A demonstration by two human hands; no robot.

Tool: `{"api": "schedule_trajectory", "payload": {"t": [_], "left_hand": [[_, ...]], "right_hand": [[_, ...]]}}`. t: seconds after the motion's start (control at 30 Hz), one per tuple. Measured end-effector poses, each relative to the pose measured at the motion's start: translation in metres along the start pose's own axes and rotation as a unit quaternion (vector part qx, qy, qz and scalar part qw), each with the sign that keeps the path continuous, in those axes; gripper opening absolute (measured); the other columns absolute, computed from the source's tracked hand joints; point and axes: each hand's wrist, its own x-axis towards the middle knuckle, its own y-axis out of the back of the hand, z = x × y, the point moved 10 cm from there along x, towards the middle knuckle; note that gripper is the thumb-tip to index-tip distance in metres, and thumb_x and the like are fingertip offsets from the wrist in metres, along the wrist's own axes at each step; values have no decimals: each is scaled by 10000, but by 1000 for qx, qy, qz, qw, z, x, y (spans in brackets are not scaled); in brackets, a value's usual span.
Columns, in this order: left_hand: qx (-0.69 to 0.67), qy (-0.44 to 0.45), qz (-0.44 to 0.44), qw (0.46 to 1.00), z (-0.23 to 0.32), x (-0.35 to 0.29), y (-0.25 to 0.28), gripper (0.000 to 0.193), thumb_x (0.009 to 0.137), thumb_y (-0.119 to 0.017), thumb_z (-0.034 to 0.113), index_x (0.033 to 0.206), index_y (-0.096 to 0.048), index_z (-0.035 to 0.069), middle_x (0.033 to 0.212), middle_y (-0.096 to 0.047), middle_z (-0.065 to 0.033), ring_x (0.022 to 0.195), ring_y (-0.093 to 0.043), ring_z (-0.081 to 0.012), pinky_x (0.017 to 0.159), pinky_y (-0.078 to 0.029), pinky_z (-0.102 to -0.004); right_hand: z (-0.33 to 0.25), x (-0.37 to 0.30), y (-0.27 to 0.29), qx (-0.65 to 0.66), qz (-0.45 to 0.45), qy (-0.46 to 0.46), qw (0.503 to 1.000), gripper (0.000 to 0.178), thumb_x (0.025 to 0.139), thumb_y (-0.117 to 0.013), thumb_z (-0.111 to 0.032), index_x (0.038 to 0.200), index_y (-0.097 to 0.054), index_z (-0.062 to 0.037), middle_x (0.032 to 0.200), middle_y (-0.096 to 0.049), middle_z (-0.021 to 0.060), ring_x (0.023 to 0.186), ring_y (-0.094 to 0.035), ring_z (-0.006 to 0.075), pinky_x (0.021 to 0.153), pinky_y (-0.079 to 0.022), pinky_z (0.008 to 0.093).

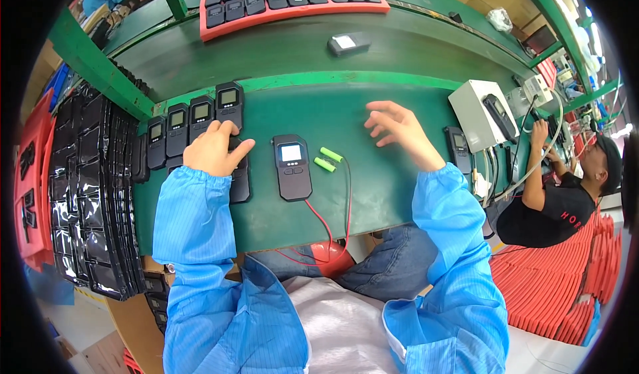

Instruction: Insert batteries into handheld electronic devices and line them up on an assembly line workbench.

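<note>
My left hand (214, 149) is over a row of black handheld meters at the left, thumb spread out, fingertips at the lower end of one meter (229, 101). Another meter (241, 182) is partly hidden beneath that hand. In front of me lies a meter (293, 169) with its screen lit and a red wire running from its bottom end. Two green battery-shaped cylinders (326, 165) lie just right of it, joined to a wire. My right hand (403, 131) hovers above the bench farther right, fingers loosely bent and apart, holding nothing.
A red tray (293, 16) of meters stands on the far shelf, near a lone black device (349, 43). Black plastic trays (83, 187) are stacked at left. A white box (484, 114) with cables stands right. Beyond it, a person (552, 194) works beside stacked red trays (552, 281).
</note>
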Motion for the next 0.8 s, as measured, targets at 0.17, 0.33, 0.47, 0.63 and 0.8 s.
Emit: {"api": "schedule_trajectory", "payload": {"t": [0.17,0.33,0.47,0.63,0.8], "left_hand": [[33,43,-25,998,-4,-7,8,533,804,-717,517,1102,-612,88,1054,-607,-122,942,-660,-335,760,-542,-449],[23,-30,-32,999,24,-11,-2,608,745,-788,472,1163,-574,87,1104,-580,-110,971,-646,-335,781,-544,-446],[-1,-114,-48,992,39,-11,-15,660,723,-818,426,1223,-546,92,1147,-567,-110,974,-638,-344,805,-541,-444],[16,-115,-16,993,40,-15,-9,704,721,-818,383,1290,-514,102,1168,-560,-113,996,-623,-322,829,-545,-430],[-45,10,-106,993,24,-12,-11,660,742,-786,320,1303,-519,97,1201,-557,-130,1032,-609,-322,877,-535,-411]], "right_hand": [[-1,-3,-24,-95,-86,8,992,427,953,-631,-359,1254,-598,-59,847,-638,5,724,-588,135,668,-506,290],[-28,-33,-77,-324,-147,138,924,419,910,-690,-343,1187,-613,-37,808,-627,35,707,-593,122,621,-482,299],[-33,-39,-100,-379,-111,232,889,414,920,-685,-324,1209,-593,-42,877,-623,39,717,-596,132,626,-478,295],[-18,-29,-90,-86,-123,165,975,484,941,-660,-321,1308,-505,-45,1062,-629,80,837,-649,179,704,-526,297],[-12,-39,-89,189,-156,-89,965,541,962,-628,-289,1393,-414,-42,1203,-611,132,1024,-656,221,827,-555,312]]}}
